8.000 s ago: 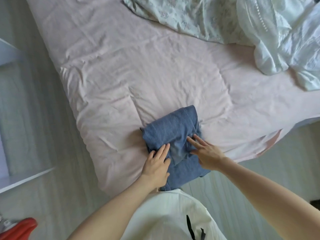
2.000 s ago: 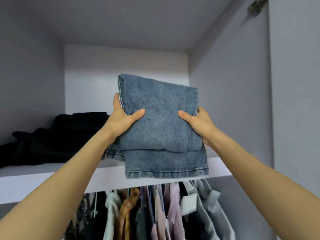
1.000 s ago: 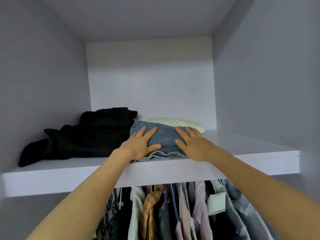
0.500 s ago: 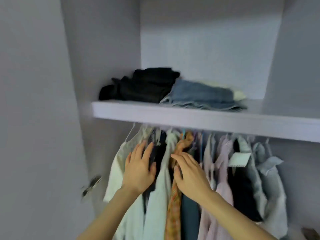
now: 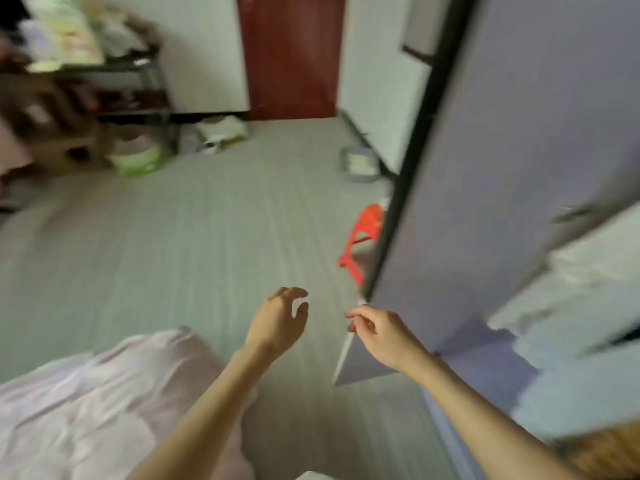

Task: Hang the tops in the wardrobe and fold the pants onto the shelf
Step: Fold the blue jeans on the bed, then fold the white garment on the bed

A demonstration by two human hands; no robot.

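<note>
While both hands hang loose over the floor, neither grip has anything in it: the left hand (image 5: 277,323) shows relaxed, half-curled fingers, and the right hand (image 5: 377,330) is just as slack and empty. Nearest, at lower left, lies the bed (image 5: 79,403) with its pink sheet — no top or pair of pants shows on the visible corner. Just right of the hands stands the open wardrobe door (image 5: 502,168), a red stool (image 5: 362,237) beyond it. Whatever garment comes next is likely soft and light, limp when lifted — tops best taken at the shoulders, pants at the waistband.
</note>
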